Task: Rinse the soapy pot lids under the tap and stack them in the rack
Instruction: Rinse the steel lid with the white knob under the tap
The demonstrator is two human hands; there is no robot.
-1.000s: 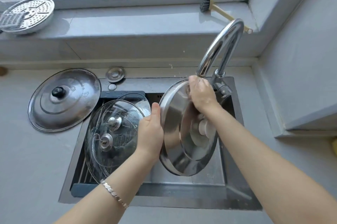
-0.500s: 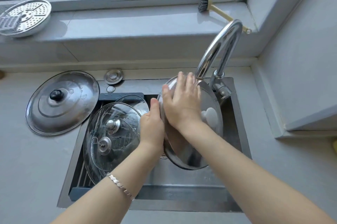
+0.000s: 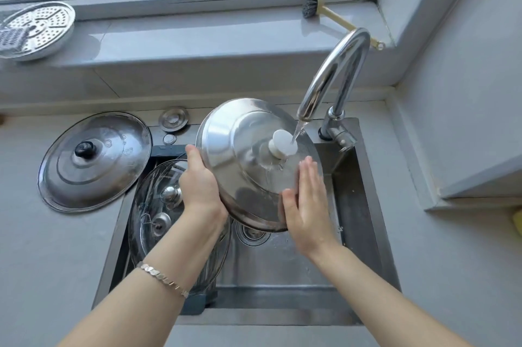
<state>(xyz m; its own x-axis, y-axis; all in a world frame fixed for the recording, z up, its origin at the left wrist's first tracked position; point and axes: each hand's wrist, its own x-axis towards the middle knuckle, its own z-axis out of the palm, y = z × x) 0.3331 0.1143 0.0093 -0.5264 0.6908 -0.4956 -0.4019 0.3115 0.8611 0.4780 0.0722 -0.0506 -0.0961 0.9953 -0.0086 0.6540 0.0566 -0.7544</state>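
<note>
- steel pot lid (image 3: 240,154) is up over the sink (image 3: 282,270), tilted, dome side showing, with the left hand (image 3: 199,185) wrapped round its left rim, thumb on top. That's the only real grasp on it.
- right hand (image 3: 306,211) isn't gripping anything. Its fingers are straight and laid flat on the lid's lower right, across the dome from the gripping hand.
- water (image 3: 298,132) from the tap (image 3: 336,72) lands right on the white knob (image 3: 284,143), up and to the right of the grip.
- looks like the rinse-and-rub stage. Best bet: the flat hand sweeps the dome while the left hand turns the rim, so the stream reaches the grip side too and not just the knob. Can't tell from here whether any suds are left.
- keep the tilt so runoff drops into the basin.
- a wet steel rim held one-handed is slippery, so the thumb should stay hooked over the edge.
- the rack (image 3: 195,303) sits just below the grip with glass lids (image 3: 161,205) already in it, so setting this one down gently matters.
- the black-knobbed lid (image 3: 96,160) on the counter, left of the grip, probably goes next.
</note>
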